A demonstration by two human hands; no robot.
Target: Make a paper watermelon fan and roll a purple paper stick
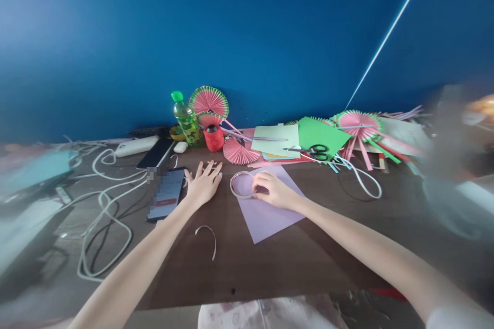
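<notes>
My right hand (272,190) grips the right side of a thin pale ring (231,185), which looks like a roll of tape. The ring rests partly over a sheet of purple paper (266,221) lying askew on the dark table. My left hand (204,183) is spread flat on the table, fingers apart and holding nothing. Beside it on the left lies a smartphone (170,195) with a lit screen, part of it blurred out. A thin curled white strip (210,236) lies in front of my left hand.
White cables (102,198) loop across the left. Along the blue wall stand a green-capped bottle (187,121), a red container (213,139) and pink folded paper fans (241,151). Black-handled scissors (318,152) lie near green paper (320,133) at the back right. The table's front edge is close to me.
</notes>
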